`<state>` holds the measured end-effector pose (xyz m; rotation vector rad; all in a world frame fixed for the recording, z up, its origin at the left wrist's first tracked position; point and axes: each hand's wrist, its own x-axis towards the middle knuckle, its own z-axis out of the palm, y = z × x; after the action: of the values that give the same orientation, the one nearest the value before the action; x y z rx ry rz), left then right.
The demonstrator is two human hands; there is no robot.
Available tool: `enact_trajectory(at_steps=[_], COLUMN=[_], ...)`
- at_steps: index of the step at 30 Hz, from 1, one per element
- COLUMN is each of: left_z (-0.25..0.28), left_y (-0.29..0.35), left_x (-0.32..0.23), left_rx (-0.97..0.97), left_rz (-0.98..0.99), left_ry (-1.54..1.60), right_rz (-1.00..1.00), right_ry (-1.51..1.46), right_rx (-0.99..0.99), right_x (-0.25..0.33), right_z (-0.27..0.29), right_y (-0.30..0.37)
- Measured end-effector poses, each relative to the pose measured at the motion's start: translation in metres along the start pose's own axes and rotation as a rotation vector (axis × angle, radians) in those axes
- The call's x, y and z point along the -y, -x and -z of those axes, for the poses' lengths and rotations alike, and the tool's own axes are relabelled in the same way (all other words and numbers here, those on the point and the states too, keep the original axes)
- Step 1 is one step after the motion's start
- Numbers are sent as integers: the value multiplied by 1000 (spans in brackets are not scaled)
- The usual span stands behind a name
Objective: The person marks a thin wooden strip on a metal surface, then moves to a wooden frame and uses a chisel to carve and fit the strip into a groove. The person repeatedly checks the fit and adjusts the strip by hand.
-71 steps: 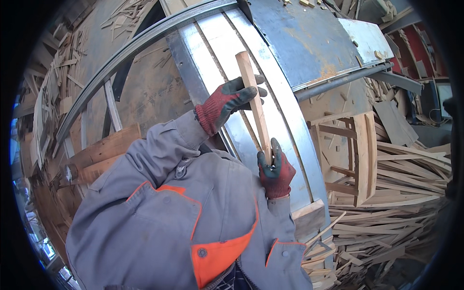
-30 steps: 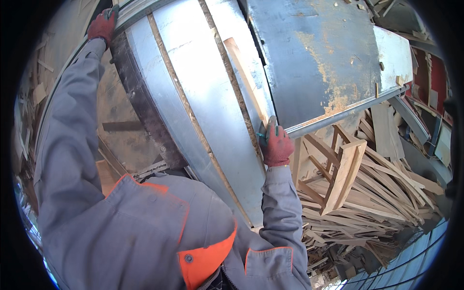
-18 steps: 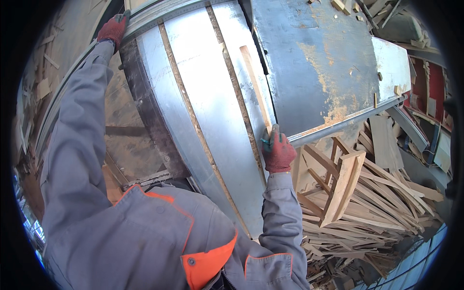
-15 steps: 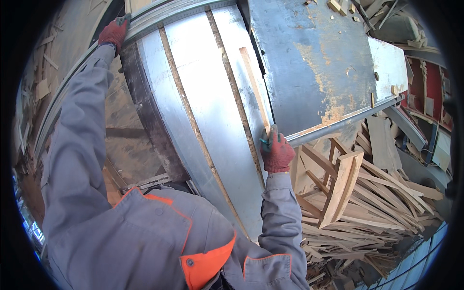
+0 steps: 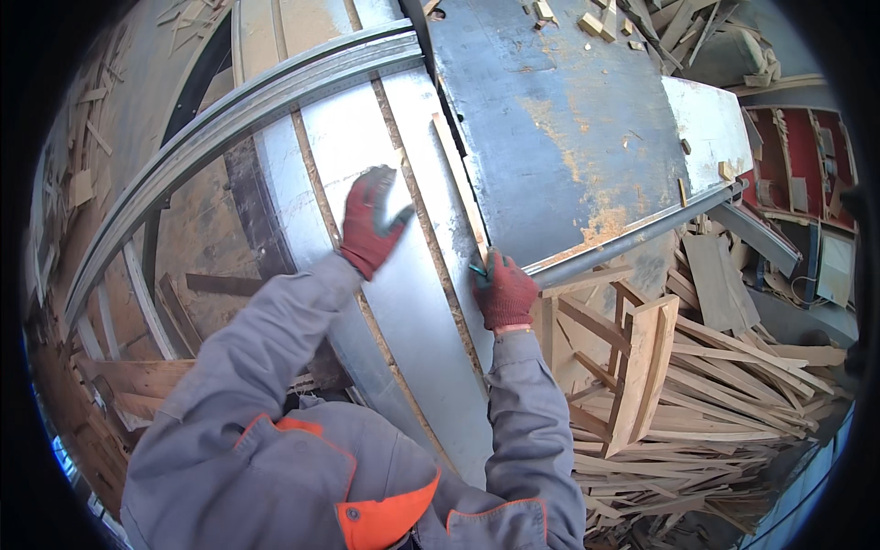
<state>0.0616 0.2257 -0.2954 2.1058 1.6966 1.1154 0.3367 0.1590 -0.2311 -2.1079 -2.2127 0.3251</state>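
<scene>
My right hand [image 5: 506, 289], in a red and dark grey work glove, is closed around the near end of a thin wooden strip [image 5: 458, 174]. The strip lies lengthwise on the shiny metal sliding table [image 5: 412, 316], beside the dark gap at its right edge. A small teal thing shows by the fingers; its kind is unclear. My left hand [image 5: 373, 223], in a matching glove, is over the middle of the metal table with thumb and fingers apart, holding nothing. Whether its palm touches the surface I cannot tell. Beyond it, a long aluminium fence [image 5: 302, 78] crosses the table.
A grey steel tabletop [image 5: 568, 137] with sawdust and small offcuts adjoins the metal table. A rail [image 5: 632, 234] runs along its near edge. To the right, a wooden frame [image 5: 642, 371] stands over a heap of wood strips [image 5: 733, 385]. More scraps lie at far left.
My left hand has let go of the aluminium fence and moved right and nearer, over the metal table. The fence now sits nearer along the table. My right hand still holds the strip.
</scene>
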Motion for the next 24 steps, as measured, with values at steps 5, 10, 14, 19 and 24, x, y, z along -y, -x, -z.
enact_trajectory(at_steps=[5, 10, 14, 19, 24], left_z=[-50, -70, -75, -75, -76], left_y=[-34, -65, -67, -69, -71], left_x=[-54, -53, -52, -52, -52], left_rx=[169, 187, 203, 225, 258], left_rz=[175, 181, 187, 182, 180], left_ry=[-130, -247, -282, -322, -357], right_rz=[53, 61, 34, 106, 150], right_ry=[-61, -51, -32, -140, -147], right_rx=[-18, 27, 107, 49, 30], right_x=[-8, -5, -6, -17, -22], right_z=[-2, -1, -4, -10, -13], right_y=[-25, -57, -66, -70, -79])
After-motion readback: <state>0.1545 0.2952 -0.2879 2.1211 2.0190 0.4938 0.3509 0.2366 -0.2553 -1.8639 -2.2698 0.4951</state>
